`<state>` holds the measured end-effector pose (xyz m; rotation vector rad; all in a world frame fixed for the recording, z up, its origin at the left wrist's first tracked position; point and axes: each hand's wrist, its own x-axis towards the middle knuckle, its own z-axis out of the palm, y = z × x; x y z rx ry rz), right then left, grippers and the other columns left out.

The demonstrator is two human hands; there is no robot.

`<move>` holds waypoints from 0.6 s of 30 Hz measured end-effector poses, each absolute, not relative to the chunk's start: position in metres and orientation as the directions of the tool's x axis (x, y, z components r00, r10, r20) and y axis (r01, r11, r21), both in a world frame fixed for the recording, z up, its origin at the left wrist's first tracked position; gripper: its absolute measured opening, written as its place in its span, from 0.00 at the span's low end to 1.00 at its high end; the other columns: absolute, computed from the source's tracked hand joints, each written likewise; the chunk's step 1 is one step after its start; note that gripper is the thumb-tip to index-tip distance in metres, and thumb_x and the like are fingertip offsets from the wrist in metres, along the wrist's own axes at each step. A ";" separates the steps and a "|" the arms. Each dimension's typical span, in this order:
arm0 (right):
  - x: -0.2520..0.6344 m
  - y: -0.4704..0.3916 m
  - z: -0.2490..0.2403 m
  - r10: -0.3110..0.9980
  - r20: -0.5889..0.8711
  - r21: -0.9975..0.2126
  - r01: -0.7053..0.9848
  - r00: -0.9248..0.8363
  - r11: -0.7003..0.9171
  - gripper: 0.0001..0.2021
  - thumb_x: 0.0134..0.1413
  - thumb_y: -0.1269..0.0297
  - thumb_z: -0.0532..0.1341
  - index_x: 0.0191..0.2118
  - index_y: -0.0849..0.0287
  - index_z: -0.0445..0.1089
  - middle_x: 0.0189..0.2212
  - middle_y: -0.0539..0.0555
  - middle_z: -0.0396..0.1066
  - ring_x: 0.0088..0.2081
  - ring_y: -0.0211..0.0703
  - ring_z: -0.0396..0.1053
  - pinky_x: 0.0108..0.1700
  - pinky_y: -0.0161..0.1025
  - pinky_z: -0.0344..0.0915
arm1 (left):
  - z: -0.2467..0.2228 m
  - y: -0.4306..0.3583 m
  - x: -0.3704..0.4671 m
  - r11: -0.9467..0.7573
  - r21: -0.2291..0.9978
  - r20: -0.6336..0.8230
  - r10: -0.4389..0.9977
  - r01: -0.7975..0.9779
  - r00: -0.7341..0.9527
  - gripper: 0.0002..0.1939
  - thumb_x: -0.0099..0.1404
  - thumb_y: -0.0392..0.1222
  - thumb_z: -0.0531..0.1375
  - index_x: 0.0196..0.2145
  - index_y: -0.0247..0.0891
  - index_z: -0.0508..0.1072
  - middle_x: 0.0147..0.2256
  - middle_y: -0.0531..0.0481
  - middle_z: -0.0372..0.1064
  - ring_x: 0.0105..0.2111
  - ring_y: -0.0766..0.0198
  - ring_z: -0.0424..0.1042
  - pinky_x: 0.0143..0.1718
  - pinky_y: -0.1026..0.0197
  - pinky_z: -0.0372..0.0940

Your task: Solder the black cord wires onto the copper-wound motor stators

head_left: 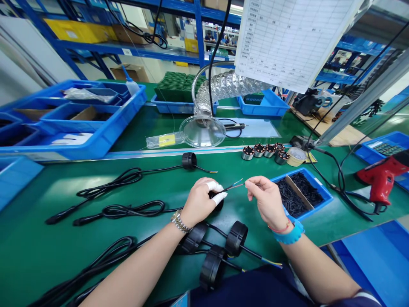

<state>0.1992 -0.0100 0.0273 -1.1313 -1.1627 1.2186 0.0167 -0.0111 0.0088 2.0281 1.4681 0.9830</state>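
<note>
My left hand (pixel 203 198), with white covers on its thumb and a finger, is closed on a black cable near a black ring (pixel 219 205). Thin coloured wires (pixel 235 185) fan out from the cable end toward my right hand (pixel 258 190). The right thumb and forefinger pinch at a wire's tip; whatever small piece they hold is too small to make out. Below my hands lie more cables with black rings (pixel 236 238) and bared coloured wires (pixel 271 262). Two coiled black cables (pixel 134 209) stretch away on the left.
A blue box (pixel 326 194) of small black pieces stands right of my hands. Metal coil parts (pixel 258 150) sit behind it. A red heat gun (pixel 383 181) lies far right. A clear funnel (pixel 203 131) on a silver duct hangs ahead. Blue trays (pixel 105 138) stand back left.
</note>
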 end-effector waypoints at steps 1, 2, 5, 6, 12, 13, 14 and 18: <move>0.198 -0.010 0.027 1.000 0.024 -0.995 -0.099 0.012 0.025 0.08 0.44 0.62 0.63 0.27 0.61 0.67 0.18 0.46 0.63 0.18 0.30 0.58 0.21 0.31 0.55 | 0.009 -0.011 0.017 -0.331 0.705 0.291 0.942 0.628 0.169 0.05 0.53 0.42 0.61 0.25 0.38 0.71 0.31 0.49 0.70 0.34 0.61 0.67 0.39 0.56 0.62; 0.196 -0.010 0.027 1.000 0.013 -0.992 -0.122 0.014 0.015 0.08 0.44 0.62 0.62 0.27 0.61 0.66 0.18 0.46 0.63 0.18 0.30 0.59 0.21 0.31 0.55 | 0.009 -0.011 0.017 -0.329 0.702 0.296 0.941 0.631 0.162 0.05 0.53 0.42 0.61 0.25 0.37 0.71 0.31 0.49 0.70 0.34 0.61 0.67 0.39 0.56 0.62; 0.192 -0.010 0.027 1.000 -0.016 -0.978 -0.208 -0.008 -0.017 0.08 0.46 0.62 0.62 0.28 0.62 0.66 0.18 0.48 0.65 0.20 0.31 0.61 0.22 0.31 0.57 | 0.011 -0.012 0.018 -0.330 0.700 0.300 0.940 0.634 0.159 0.05 0.53 0.41 0.61 0.25 0.37 0.70 0.30 0.49 0.70 0.34 0.61 0.67 0.39 0.57 0.62; 0.191 -0.010 0.028 0.999 -0.024 -0.971 -0.237 -0.026 -0.029 0.08 0.46 0.62 0.61 0.28 0.62 0.67 0.19 0.48 0.66 0.20 0.32 0.61 0.23 0.31 0.58 | 0.011 -0.012 0.017 -0.331 0.699 0.300 0.940 0.634 0.161 0.05 0.53 0.41 0.61 0.24 0.37 0.70 0.30 0.49 0.70 0.33 0.61 0.67 0.39 0.57 0.61; 0.176 -0.011 0.024 0.989 -0.079 -0.980 -0.172 -0.124 -0.100 0.08 0.43 0.63 0.63 0.27 0.63 0.67 0.18 0.48 0.66 0.19 0.31 0.61 0.22 0.31 0.58 | 0.012 -0.012 0.018 -0.349 0.675 0.321 0.932 0.650 0.167 0.06 0.53 0.41 0.61 0.24 0.36 0.70 0.30 0.48 0.69 0.34 0.61 0.66 0.39 0.57 0.61; 0.174 -0.010 0.022 0.989 -0.084 -0.985 -0.138 -0.125 -0.101 0.08 0.42 0.63 0.63 0.25 0.63 0.66 0.18 0.48 0.66 0.18 0.31 0.61 0.21 0.30 0.58 | 0.012 -0.012 0.020 -0.347 0.665 0.323 0.932 0.661 0.163 0.06 0.53 0.41 0.61 0.24 0.36 0.69 0.29 0.48 0.69 0.34 0.60 0.66 0.39 0.57 0.61; 0.171 -0.009 0.020 0.989 -0.086 -0.989 -0.109 -0.122 -0.099 0.09 0.41 0.62 0.63 0.25 0.63 0.66 0.18 0.48 0.65 0.18 0.30 0.61 0.21 0.30 0.57 | 0.013 -0.012 0.022 -0.340 0.649 0.317 0.934 0.680 0.164 0.06 0.54 0.40 0.60 0.24 0.36 0.69 0.29 0.47 0.69 0.34 0.60 0.66 0.38 0.56 0.61; 0.168 -0.002 0.011 0.980 -0.114 -0.993 0.038 -0.161 -0.110 0.12 0.42 0.58 0.62 0.28 0.63 0.65 0.19 0.48 0.66 0.19 0.31 0.62 0.22 0.30 0.59 | 0.021 -0.004 0.019 -0.331 0.567 0.232 0.943 0.754 0.239 0.09 0.58 0.43 0.57 0.32 0.35 0.71 0.35 0.43 0.70 0.40 0.56 0.66 0.44 0.54 0.60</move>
